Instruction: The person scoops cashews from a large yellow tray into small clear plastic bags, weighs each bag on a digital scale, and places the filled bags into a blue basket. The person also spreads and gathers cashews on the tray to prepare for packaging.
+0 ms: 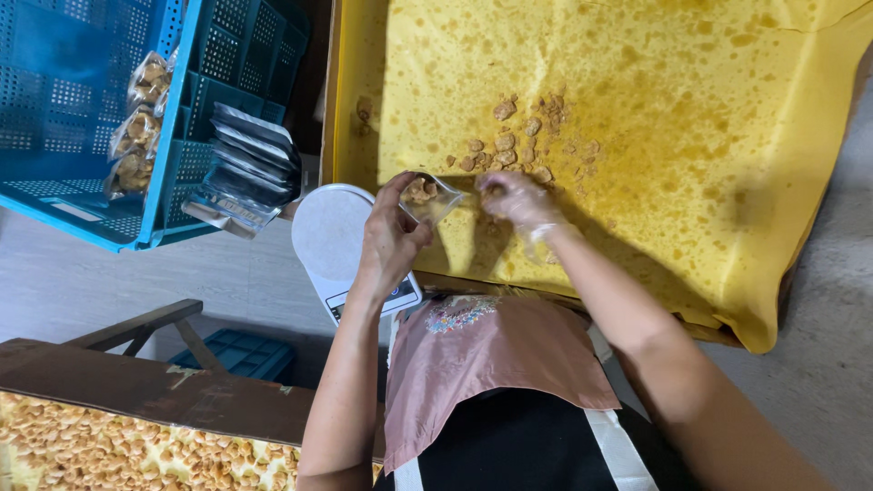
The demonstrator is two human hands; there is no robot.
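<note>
My left hand (pixel 389 238) grips a small clear plastic bag (pixel 429 197) that holds a few brown fried snack pieces. My right hand (pixel 518 202), in a thin clear glove, is at the bag's mouth with its fingers closed on a snack piece. Just beyond the hands, a scatter of brown snack pieces (pixel 518 145) lies on oil-stained yellow paper (pixel 691 118) lining a big tray. A white round kitchen scale (pixel 329 238) sits under my left hand, beside the tray's edge.
A blue plastic crate (pixel 64 118) at the left holds filled snack bags (pixel 138 127). A stack of empty silver-backed bags (pixel 244 173) leans in a second blue crate. At the lower left are a brown wooden board (pixel 155 386) and a tray of small golden snacks (pixel 118 450).
</note>
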